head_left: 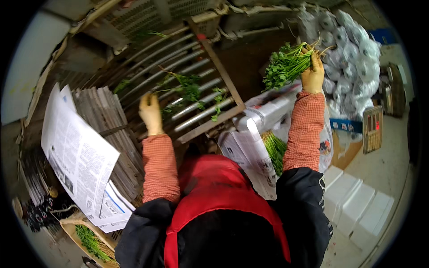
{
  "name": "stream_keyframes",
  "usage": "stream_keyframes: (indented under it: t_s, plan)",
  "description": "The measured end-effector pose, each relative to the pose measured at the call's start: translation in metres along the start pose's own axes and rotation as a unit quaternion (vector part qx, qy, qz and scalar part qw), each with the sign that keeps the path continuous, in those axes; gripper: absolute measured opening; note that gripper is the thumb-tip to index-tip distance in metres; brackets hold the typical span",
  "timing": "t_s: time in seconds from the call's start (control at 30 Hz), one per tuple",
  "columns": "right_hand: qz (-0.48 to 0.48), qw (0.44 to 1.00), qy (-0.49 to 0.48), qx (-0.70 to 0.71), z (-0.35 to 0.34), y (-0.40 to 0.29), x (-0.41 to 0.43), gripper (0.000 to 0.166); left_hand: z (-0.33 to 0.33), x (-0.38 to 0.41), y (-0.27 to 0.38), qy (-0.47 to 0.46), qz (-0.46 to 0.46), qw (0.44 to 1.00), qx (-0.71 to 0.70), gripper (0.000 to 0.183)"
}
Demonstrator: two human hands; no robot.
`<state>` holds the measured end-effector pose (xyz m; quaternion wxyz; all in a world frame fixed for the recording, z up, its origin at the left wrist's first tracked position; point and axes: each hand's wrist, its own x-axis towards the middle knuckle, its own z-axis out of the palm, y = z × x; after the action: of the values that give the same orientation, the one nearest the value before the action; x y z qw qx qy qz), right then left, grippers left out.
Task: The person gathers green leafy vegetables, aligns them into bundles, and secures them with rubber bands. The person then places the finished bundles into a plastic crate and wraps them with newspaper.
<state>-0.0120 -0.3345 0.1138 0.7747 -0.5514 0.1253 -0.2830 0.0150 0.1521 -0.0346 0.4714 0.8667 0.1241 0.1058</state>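
My right hand [313, 72], in a yellowish glove, is closed around the root end of a bunch of leafy green herbs [286, 65], whose leaves point left. Below it stands a foam box [251, 125] lined with newspaper [246, 157], with more green stems [275, 150] inside. My left hand [149, 109], gloved too, is over the left part of a slatted metal rack [221, 70]. Its fingers are bent, and whether they hold a stem is not clear. Loose herb sprigs [189, 88] lie on the rack just right of this hand.
Newspaper sheets [82, 150] lean at left by a stack of flat boards [107, 110]. A crate [72, 227] of greens is at lower left. Plastic-wrapped bundles [352, 57], a digital scale [372, 130] and white foam boxes [355, 204] stand at right.
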Motion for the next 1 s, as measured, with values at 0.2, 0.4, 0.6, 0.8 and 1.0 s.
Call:
stream_keyframes:
  t_s: [0.2, 0.4, 0.6, 0.8, 1.0]
  plan:
    - [0.100, 0.962, -0.005, -0.253, -0.091, -0.105, -0.089, 0.037, -0.007, 0.008, 0.005, 0.070, 0.011, 0.993, 0.098, 0.054]
    - [0.225, 0.843, -0.084, -0.481, -0.207, -0.043, -0.160, 0.026, 0.007, -0.010, 0.008, -0.020, 0.011, 1.000, -0.022, 0.037]
    - [0.260, 0.723, -0.089, -0.634, -0.322, 0.166, -0.226, 0.032, 0.012, -0.036, 0.001, -0.038, 0.060, 0.993, -0.090, 0.029]
    - [0.113, 0.715, -0.024, -0.690, -0.294, 0.187, -0.226, 0.038, -0.030, -0.069, 0.006, -0.032, 0.033, 0.995, -0.086, 0.027]
    - [0.045, 0.852, -0.047, -0.519, -0.171, 0.090, -0.175, 0.027, -0.082, -0.165, -0.006, -0.139, -0.030, 0.987, -0.069, 0.021]
